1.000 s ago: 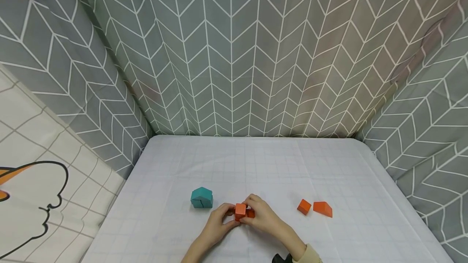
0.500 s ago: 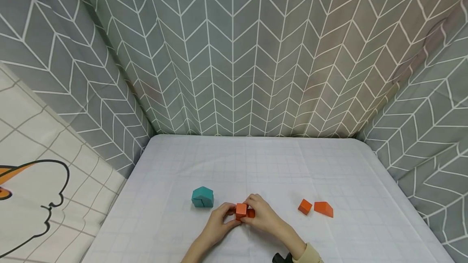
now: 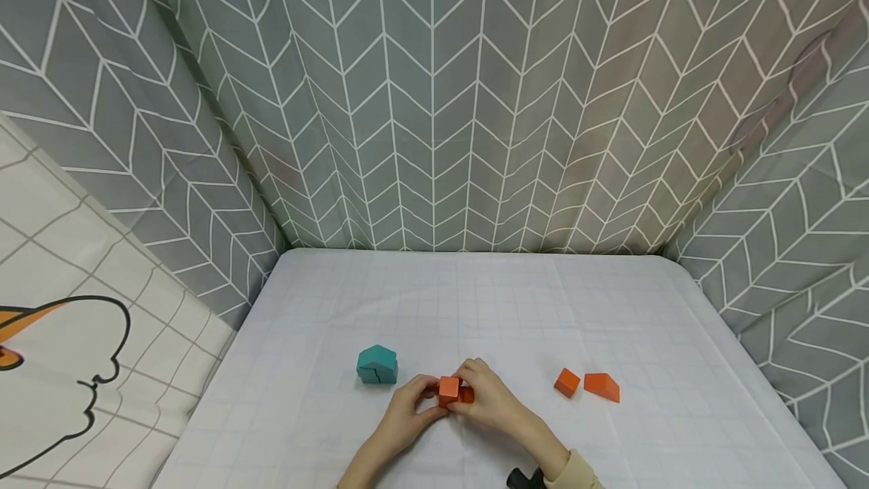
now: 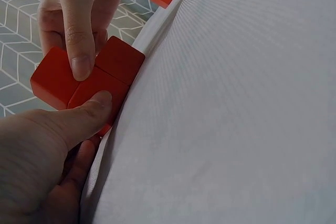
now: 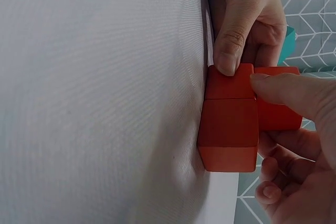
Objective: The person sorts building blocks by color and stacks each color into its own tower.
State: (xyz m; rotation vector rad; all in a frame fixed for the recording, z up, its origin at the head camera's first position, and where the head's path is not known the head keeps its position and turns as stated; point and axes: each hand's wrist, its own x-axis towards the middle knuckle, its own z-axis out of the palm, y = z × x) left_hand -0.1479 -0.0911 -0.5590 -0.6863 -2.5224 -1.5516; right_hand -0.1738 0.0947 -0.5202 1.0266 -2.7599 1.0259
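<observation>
Both hands meet around a small group of orange-red blocks at the front middle of the table. Two blocks sit side by side on the cloth, and an upper block stands on them. My left hand pinches one lower block, its thumb flat on the near face. The other lower block shows beside it in the right wrist view. With thumb and fingers, my right hand grips the upper block, whose face also shows in the left wrist view. Fingers hide the far sides of the blocks.
Teal blocks stand fitted together left of the hands. To the right lie a loose orange cube and an orange wedge-shaped block. White cloth covers the table; a grey patterned curtain hangs behind.
The head view shifts very slightly. Both hands keep the same grip on the blocks, and the teal and loose orange blocks stay where they were.
</observation>
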